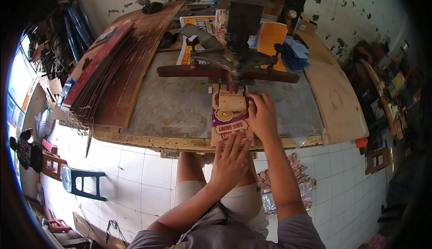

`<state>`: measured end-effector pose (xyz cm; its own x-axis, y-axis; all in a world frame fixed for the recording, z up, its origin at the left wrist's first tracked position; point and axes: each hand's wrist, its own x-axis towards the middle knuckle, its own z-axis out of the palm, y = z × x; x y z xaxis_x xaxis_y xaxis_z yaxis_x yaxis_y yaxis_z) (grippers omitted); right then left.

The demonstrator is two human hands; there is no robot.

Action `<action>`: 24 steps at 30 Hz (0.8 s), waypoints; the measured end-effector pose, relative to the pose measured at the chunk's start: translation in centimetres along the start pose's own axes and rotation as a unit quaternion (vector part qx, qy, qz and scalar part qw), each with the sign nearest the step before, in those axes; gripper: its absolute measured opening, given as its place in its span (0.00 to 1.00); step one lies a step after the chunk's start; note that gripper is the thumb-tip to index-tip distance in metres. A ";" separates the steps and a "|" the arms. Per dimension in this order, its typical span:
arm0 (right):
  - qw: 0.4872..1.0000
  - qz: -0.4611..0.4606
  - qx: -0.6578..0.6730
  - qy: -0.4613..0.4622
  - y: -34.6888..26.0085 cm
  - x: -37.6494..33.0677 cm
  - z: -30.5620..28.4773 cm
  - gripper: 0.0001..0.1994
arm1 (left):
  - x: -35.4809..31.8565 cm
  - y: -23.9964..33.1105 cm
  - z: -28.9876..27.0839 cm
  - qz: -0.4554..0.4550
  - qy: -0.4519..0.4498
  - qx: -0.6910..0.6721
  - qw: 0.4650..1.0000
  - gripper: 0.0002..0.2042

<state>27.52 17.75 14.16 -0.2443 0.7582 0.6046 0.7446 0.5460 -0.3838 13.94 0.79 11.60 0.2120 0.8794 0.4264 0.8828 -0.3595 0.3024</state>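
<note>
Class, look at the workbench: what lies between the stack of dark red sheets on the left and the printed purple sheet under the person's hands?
In the head view, only bare grey bench surface lies between the stack of dark red sheets and the printed purple sheet.

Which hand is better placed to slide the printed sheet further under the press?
Probably the right hand: it lies on the sheet beside the wooden block, nearest the press. The left hand only touches the near edge.
</note>
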 end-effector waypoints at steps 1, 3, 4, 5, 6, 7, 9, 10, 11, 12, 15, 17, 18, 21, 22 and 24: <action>1.000 -0.002 0.021 0.008 -0.4 0.2 -0.3 0.13 | 0.0 0.0 0.0 -0.002 -0.001 -0.001 1.000 0.37; 0.998 -0.041 0.050 0.024 -1.2 0.4 -1.0 0.12 | 0.0 0.0 0.0 -0.001 0.002 0.001 1.000 0.37; 0.996 -0.061 0.065 0.031 -1.5 0.5 -1.2 0.11 | -0.1 0.0 0.0 -0.001 0.003 0.001 1.000 0.38; 0.994 -0.075 0.078 0.030 -1.7 0.6 -1.2 0.11 | -0.1 -0.1 -0.1 -0.003 0.004 -0.002 1.000 0.38; 0.993 -0.090 0.076 0.019 -2.0 0.6 -1.5 0.12 | -0.1 0.0 -0.1 -0.004 0.005 -0.008 1.000 0.38; 0.992 -0.105 0.074 0.008 -2.4 0.6 -1.9 0.12 | -0.1 0.0 0.0 -0.005 0.006 -0.013 1.000 0.38; 0.990 -0.125 0.067 -0.012 -2.7 0.6 -2.1 0.14 | -0.2 -0.1 0.2 -0.004 0.012 -0.012 1.000 0.38; 0.989 -0.130 0.061 -0.021 -2.7 0.6 -2.0 0.15 | -0.2 -0.1 0.2 -0.003 0.014 -0.010 1.000 0.38; 0.989 -0.135 0.056 -0.030 -2.6 0.6 -2.0 0.15 | -0.2 -0.1 0.2 -0.002 0.011 -0.009 1.000 0.38; 0.989 -0.135 0.056 -0.031 -2.5 0.6 -1.9 0.16 | -0.1 0.0 0.1 -0.001 0.007 -0.008 1.000 0.38; 0.989 -0.130 0.062 -0.036 -2.2 0.6 -1.6 0.17 | -0.1 0.0 0.0 -0.001 0.001 -0.012 1.000 0.37; 0.989 -0.122 0.073 -0.041 -2.3 0.6 -1.6 0.17 | -0.1 -0.1 -0.1 -0.002 0.001 -0.014 1.000 0.37; 0.989 -0.123 0.075 -0.041 -2.4 0.7 -1.6 0.17 | -0.1 -0.1 -0.1 -0.002 0.002 -0.015 1.000 0.37; 0.988 -0.119 0.083 -0.044 -2.4 0.7 -1.6 0.17 | -0.2 -0.1 0.0 -0.002 0.003 -0.019 1.000 0.37; 0.988 -0.116 0.087 -0.045 -2.4 0.6 -1.6 0.17 | -0.2 0.0 0.0 -0.002 0.003 -0.021 1.000 0.37; 0.988 -0.112 0.092 -0.047 -2.3 0.6 -1.6 0.17 | -0.2 0.0 0.0 0.000 0.005 -0.020 1.000 0.37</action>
<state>26.63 16.36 16.50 -0.4533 0.6353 0.6252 0.5422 0.7532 -0.3723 13.87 0.65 11.53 0.2069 0.8763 0.4351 0.8654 -0.3713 0.3364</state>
